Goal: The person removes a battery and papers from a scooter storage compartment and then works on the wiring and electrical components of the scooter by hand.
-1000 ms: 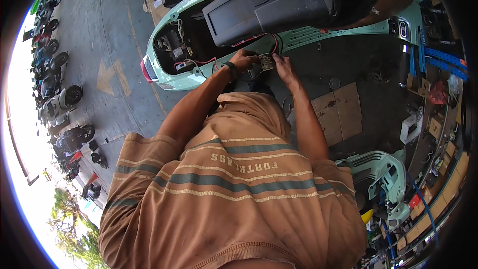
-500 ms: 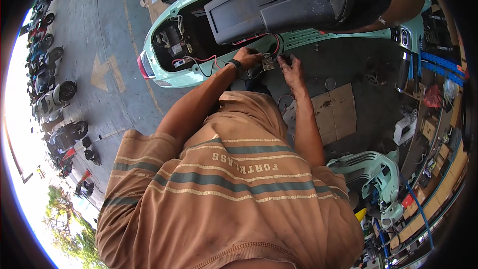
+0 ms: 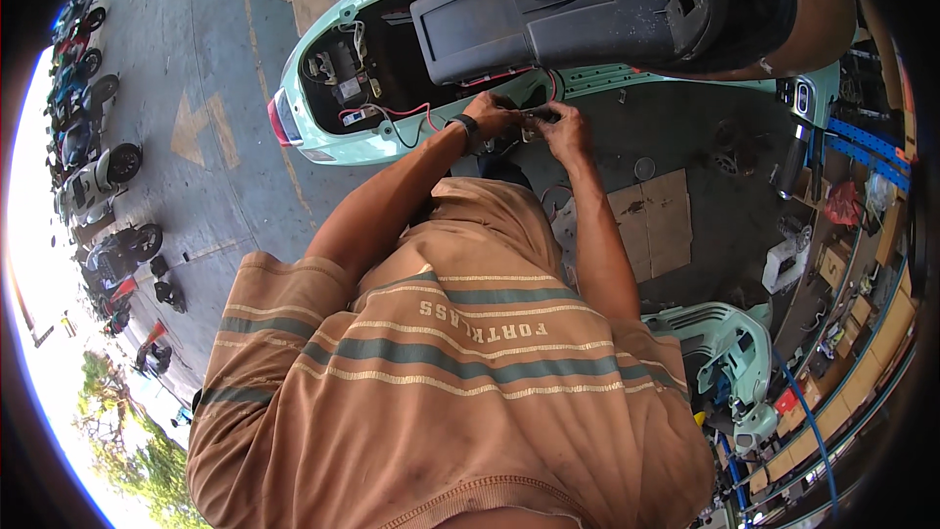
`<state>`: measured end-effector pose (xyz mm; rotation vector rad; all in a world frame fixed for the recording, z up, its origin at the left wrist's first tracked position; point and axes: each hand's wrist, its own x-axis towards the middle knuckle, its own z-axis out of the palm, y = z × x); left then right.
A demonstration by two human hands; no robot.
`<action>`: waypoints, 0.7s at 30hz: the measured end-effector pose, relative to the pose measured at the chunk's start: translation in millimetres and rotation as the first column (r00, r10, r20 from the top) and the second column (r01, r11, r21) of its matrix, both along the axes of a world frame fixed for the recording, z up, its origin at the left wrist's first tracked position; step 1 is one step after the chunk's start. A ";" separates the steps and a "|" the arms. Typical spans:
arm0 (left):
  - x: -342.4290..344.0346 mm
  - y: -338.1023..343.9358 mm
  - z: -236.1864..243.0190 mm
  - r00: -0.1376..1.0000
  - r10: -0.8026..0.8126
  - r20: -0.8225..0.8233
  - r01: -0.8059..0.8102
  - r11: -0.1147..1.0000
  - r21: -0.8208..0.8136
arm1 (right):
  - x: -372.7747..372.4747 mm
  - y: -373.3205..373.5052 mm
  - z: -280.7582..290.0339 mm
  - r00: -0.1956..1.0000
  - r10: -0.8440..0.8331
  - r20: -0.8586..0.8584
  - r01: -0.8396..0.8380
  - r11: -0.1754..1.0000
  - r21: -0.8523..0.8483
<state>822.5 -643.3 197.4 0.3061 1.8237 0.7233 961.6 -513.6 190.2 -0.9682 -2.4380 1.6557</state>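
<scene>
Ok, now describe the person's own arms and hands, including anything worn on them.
The left hand and right hand are ungloved. A dark band circles the left wrist; whether it is a watch is unclear. The right wrist shows nothing worn. Both forearms are uncovered below loose, short brown sleeves, which carry grey-green stripes and thin cream lines.
</scene>
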 end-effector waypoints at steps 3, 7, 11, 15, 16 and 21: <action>-3.2 -4.4 -1.2 1.000 -0.017 0.019 0.015 0.997 0.076 | -1.2 1.7 1.3 0.993 0.064 -0.103 -0.051 0.991 0.122; -5.9 -1.8 11.4 0.999 -0.022 0.041 0.020 0.998 0.053 | -2.6 2.4 -0.3 0.982 0.098 -0.161 -0.062 0.975 0.211; -6.7 -3.8 1.9 0.999 -0.015 0.037 0.013 0.998 0.057 | 2.0 -5.4 -2.5 0.984 0.090 -0.151 -0.061 0.981 0.186; -4.7 -3.1 -7.4 1.000 0.003 0.024 -0.005 0.996 0.084 | 5.7 -7.5 -5.2 0.984 0.092 -0.154 -0.056 0.973 0.225; -5.5 -3.5 -11.0 1.000 0.002 0.023 -0.004 0.996 0.085 | 5.0 -7.4 -5.3 0.983 0.099 -0.155 -0.058 0.966 0.251; -9.5 -2.6 -16.1 0.998 -0.062 -0.008 0.062 0.990 0.124 | 4.3 -6.5 -8.7 0.982 0.106 -0.158 -0.052 0.948 0.314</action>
